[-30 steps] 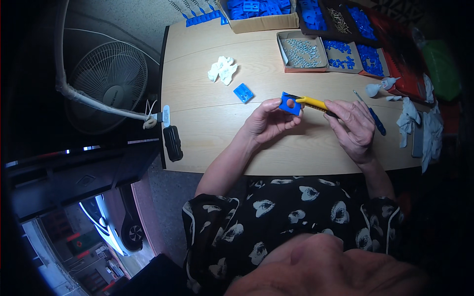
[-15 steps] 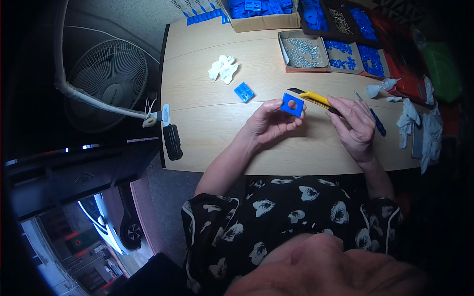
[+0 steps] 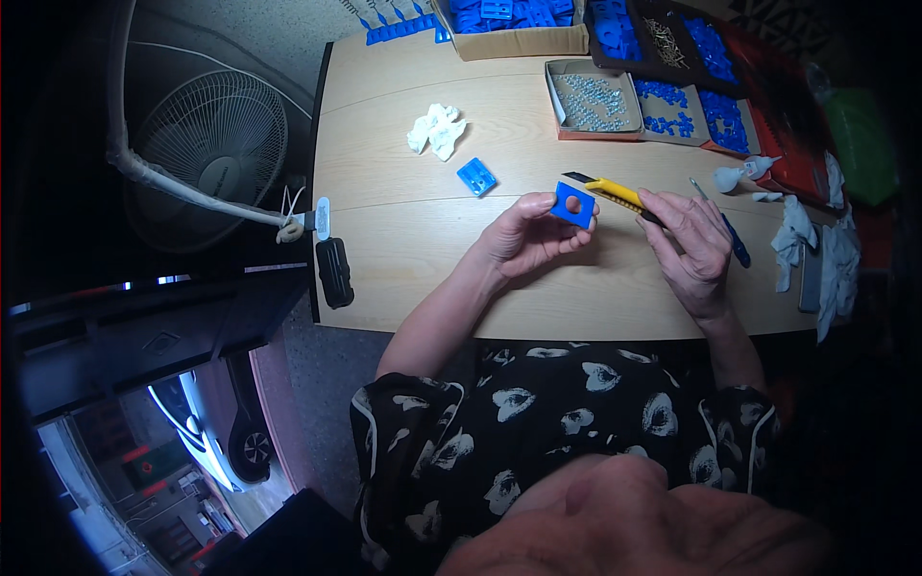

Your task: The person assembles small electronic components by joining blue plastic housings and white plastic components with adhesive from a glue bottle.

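Observation:
My left hand (image 3: 528, 235) pinches a flat blue plastic plate (image 3: 567, 213) with a round hole in it, held tilted above the table. In my right hand (image 3: 693, 240) is a yellow utility knife (image 3: 615, 192), its dark blade end pointing left. That blade end lies just above the plate's top edge; whether they touch I cannot tell. A second blue plastic part (image 3: 476, 178) rests on the wood, up and left of my left hand. Beside my right hand lies a screwdriver (image 3: 738, 242) with a dark blue handle, partly hidden by the fingers.
Crumpled white tissue (image 3: 438, 132) lies on the table (image 3: 384, 226). At the back are a carton of blue parts (image 3: 523, 43), a small box of metal bits (image 3: 594, 130) and trays of blue pieces (image 3: 722, 120). Small white bottles (image 3: 727, 180) stand right; a fan (image 3: 213, 158) is left.
Both hands hold nearly the same pose. The picture has shifted very slightly, and the knife still sits at the blue plate's top edge.

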{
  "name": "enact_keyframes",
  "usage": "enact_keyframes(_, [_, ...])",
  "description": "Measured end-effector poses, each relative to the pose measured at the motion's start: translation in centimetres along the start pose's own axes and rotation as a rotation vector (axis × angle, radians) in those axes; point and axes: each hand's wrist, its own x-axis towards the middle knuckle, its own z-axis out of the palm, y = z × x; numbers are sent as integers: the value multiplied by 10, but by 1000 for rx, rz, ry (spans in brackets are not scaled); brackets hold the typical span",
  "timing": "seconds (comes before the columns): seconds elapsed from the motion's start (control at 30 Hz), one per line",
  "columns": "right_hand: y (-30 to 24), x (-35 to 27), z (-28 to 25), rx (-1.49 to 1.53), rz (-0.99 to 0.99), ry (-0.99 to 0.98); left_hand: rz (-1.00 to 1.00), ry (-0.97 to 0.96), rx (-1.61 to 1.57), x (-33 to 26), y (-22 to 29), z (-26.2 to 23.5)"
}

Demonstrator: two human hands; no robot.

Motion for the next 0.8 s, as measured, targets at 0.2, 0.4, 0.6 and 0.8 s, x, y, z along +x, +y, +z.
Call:
enact_keyframes(0.2, [-1,-2,-1,53,-43,-12,17,-52,12,0,0,-3])
enact_keyframes(0.4, [0,-1,1,-28,4,-2,-9,0,-20,0,-1,-2])
enact_keyframes(0.6, [0,-2,-2,21,-52,27,-21,-43,-68,1,0,-4])
enact_keyframes(0.8, [1,-2,-1,14,-62,8,-35,-58,-100,1,-2,-6])
